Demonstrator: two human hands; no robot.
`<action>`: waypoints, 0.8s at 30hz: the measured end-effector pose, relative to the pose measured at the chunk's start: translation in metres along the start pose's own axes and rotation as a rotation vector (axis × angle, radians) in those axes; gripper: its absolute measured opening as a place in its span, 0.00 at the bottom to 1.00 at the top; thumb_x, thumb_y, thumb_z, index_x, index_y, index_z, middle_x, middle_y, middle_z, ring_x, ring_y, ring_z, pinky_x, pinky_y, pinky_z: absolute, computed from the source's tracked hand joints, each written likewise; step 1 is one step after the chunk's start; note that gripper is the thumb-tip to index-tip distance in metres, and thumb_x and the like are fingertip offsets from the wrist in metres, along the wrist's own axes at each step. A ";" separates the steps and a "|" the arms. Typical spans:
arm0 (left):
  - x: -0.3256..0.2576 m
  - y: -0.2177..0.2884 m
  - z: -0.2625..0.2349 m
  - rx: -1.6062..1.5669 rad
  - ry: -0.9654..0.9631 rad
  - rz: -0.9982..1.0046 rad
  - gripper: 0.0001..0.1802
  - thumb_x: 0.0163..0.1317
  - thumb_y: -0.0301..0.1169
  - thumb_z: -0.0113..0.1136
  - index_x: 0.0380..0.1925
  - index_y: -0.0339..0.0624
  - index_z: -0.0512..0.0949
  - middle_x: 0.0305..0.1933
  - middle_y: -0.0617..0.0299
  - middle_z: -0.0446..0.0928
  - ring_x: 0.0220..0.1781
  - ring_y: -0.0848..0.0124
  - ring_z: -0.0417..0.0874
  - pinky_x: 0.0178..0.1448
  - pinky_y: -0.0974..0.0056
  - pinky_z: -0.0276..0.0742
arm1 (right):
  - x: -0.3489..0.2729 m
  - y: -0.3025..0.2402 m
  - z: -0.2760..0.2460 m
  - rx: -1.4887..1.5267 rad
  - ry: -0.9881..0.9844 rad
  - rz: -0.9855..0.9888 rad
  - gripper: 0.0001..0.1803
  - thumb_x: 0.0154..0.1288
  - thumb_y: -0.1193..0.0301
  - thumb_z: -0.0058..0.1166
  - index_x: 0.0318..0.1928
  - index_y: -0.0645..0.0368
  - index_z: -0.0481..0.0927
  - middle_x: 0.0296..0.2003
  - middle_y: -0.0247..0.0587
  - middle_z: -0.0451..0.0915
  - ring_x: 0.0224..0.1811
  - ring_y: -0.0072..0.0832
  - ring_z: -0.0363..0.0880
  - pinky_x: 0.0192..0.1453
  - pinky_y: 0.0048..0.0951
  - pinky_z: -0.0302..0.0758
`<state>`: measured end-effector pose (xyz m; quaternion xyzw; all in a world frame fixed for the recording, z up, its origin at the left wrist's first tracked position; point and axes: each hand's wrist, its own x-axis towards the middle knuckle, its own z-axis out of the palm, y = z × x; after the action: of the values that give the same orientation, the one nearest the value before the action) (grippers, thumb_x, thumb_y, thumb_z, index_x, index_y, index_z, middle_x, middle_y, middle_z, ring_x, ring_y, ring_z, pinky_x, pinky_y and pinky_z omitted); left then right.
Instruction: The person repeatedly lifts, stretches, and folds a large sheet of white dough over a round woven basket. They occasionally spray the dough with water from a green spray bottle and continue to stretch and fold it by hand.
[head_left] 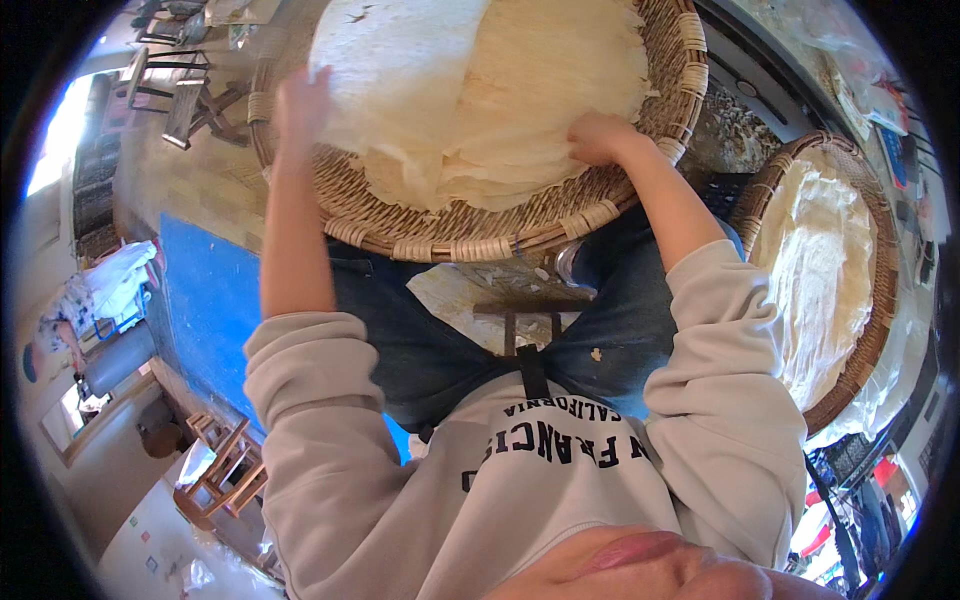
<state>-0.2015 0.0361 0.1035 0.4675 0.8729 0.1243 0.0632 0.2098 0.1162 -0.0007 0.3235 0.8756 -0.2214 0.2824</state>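
Observation:
A large round wicker basket tray (480, 247) sits in front of me over my knees. On it lies a stack of thin, pale round sheets (555, 80), which look like dough or flatbread, with ragged edges. A whiter thin sheet (395, 75) covers the left part of the stack. My left hand (303, 100) is at that sheet's left edge, smeared by motion, so its fingers cannot be read. My right hand (603, 138) rests at the stack's right near side, fingers curled and pressed together against the edge of the sheets.
A second wicker basket (848, 400) to my right holds more crumpled pale sheets (815, 280). Clear plastic (900, 370) lies under and beside it. A blue panel (210, 300) is at my left, with wooden stools (225, 465) beyond. Another person (75, 300) is at the far left.

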 end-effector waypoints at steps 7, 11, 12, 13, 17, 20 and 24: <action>0.060 -0.054 -0.147 0.483 0.357 0.168 0.26 0.66 0.53 0.51 0.54 0.49 0.78 0.52 0.48 0.80 0.54 0.49 0.80 0.54 0.48 0.76 | 0.005 0.008 0.010 -0.013 0.042 -0.023 0.20 0.59 0.59 0.52 0.50 0.49 0.84 0.51 0.45 0.81 0.57 0.42 0.77 0.59 0.48 0.74; 0.044 -0.020 -0.232 0.542 0.458 0.259 0.24 0.67 0.50 0.51 0.56 0.51 0.77 0.54 0.49 0.79 0.56 0.51 0.80 0.56 0.50 0.75 | 0.010 0.008 0.005 0.009 0.053 -0.037 0.20 0.57 0.61 0.53 0.48 0.52 0.84 0.49 0.47 0.82 0.54 0.43 0.80 0.57 0.46 0.76; 0.032 -0.006 -0.249 0.565 0.512 0.292 0.23 0.67 0.49 0.51 0.56 0.51 0.77 0.54 0.48 0.79 0.56 0.51 0.80 0.56 0.50 0.75 | 0.010 0.009 0.004 0.017 0.044 -0.019 0.21 0.58 0.60 0.53 0.51 0.50 0.83 0.51 0.45 0.81 0.56 0.43 0.78 0.58 0.46 0.75; 0.018 0.010 -0.265 0.540 0.502 0.329 0.22 0.67 0.47 0.52 0.56 0.50 0.77 0.53 0.49 0.80 0.55 0.53 0.81 0.56 0.52 0.75 | 0.009 0.008 0.003 0.018 0.005 0.004 0.21 0.60 0.58 0.53 0.53 0.48 0.83 0.53 0.44 0.80 0.58 0.42 0.76 0.59 0.46 0.74; -0.048 0.078 -0.310 0.541 0.442 0.460 0.20 0.67 0.40 0.50 0.58 0.51 0.75 0.55 0.53 0.80 0.56 0.55 0.80 0.58 0.55 0.73 | -0.011 -0.006 -0.008 0.192 0.233 0.031 0.27 0.62 0.53 0.56 0.59 0.50 0.78 0.57 0.44 0.77 0.61 0.43 0.74 0.62 0.44 0.71; -0.094 0.113 -0.335 0.553 0.355 0.444 0.21 0.67 0.36 0.49 0.59 0.54 0.75 0.54 0.57 0.80 0.55 0.62 0.81 0.59 0.61 0.72 | -0.040 -0.042 -0.041 0.502 0.964 -0.174 0.34 0.62 0.51 0.60 0.62 0.56 0.72 0.60 0.47 0.75 0.63 0.41 0.73 0.65 0.41 0.69; -0.129 0.136 -0.366 0.344 0.253 0.664 0.22 0.65 0.27 0.53 0.60 0.52 0.76 0.49 0.61 0.82 0.50 0.72 0.81 0.55 0.67 0.73 | -0.100 -0.107 -0.131 0.714 1.825 -0.176 0.28 0.61 0.57 0.65 0.55 0.62 0.76 0.53 0.46 0.78 0.55 0.32 0.77 0.58 0.33 0.73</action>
<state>-0.1038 -0.0560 0.4921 0.7091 0.6833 0.0468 -0.1678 0.1526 0.0728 0.1822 0.3702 0.6601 -0.1583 -0.6342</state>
